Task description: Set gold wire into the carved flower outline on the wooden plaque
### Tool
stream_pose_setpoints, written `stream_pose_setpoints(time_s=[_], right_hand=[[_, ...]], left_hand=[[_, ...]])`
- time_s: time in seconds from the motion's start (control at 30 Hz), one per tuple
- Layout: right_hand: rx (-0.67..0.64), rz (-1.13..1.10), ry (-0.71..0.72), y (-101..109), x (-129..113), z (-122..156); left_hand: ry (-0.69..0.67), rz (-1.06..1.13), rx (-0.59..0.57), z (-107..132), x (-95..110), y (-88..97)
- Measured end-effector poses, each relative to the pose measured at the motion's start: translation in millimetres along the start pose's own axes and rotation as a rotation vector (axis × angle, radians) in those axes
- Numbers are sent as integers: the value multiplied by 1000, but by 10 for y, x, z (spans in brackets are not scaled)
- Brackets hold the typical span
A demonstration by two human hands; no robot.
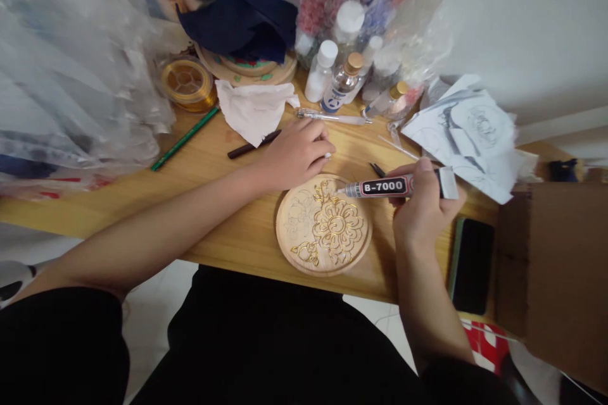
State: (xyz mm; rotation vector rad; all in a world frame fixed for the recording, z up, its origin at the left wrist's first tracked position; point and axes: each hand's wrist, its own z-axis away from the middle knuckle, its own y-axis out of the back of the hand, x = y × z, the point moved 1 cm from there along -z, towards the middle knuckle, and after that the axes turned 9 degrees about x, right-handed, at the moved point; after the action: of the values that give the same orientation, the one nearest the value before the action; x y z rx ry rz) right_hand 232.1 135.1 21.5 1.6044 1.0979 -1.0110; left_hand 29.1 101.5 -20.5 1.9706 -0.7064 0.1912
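In my right hand (420, 202) is a B-7000 glue tube (384, 187), gripped nearly level with its nozzle pointing left. The nozzle tip is over the upper part of a round wooden plate (284, 247), and I cannot tell whether it touches. Gold wire (338, 224) forms a flower and leaves on the plate's right and lower parts; pencil lines show on the left part. My left hand (294, 155) lies just beyond the plate's upper edge, fingers curled. A small white piece (327, 155) shows at its fingertips, too small to name.
Behind the hands stand small bottles (339, 82), a pen (335, 118), a white tissue (256, 107) and a gold wire spool (187, 83). A green pencil (185, 138) lies left. To the right are paper sketches (468, 133), a phone (472, 266) and a cardboard box (565, 266).
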Motion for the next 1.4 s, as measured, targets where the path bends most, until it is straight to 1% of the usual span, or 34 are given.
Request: stream_pose_setpoints(time_s=[0.3, 0.57, 0.7, 0.9, 1.17, 1.4], right_hand=[[42, 32, 11, 5, -24, 8], [-7, -13, 14, 9, -1, 8], [-9, 20, 15, 17, -20, 6], [25, 41, 10, 10, -58, 8], [69, 25, 4, -2, -36, 11], [42, 45, 5, 5, -46, 13]], left_hand=[[-10, -5, 9, 8, 2, 3], [-6, -7, 10, 5, -3, -9], [1, 3, -2, 2, -3, -3], [16, 22, -8, 1, -1, -2], [28, 26, -17, -1, 5, 0], [16, 18, -13, -5, 3, -1]])
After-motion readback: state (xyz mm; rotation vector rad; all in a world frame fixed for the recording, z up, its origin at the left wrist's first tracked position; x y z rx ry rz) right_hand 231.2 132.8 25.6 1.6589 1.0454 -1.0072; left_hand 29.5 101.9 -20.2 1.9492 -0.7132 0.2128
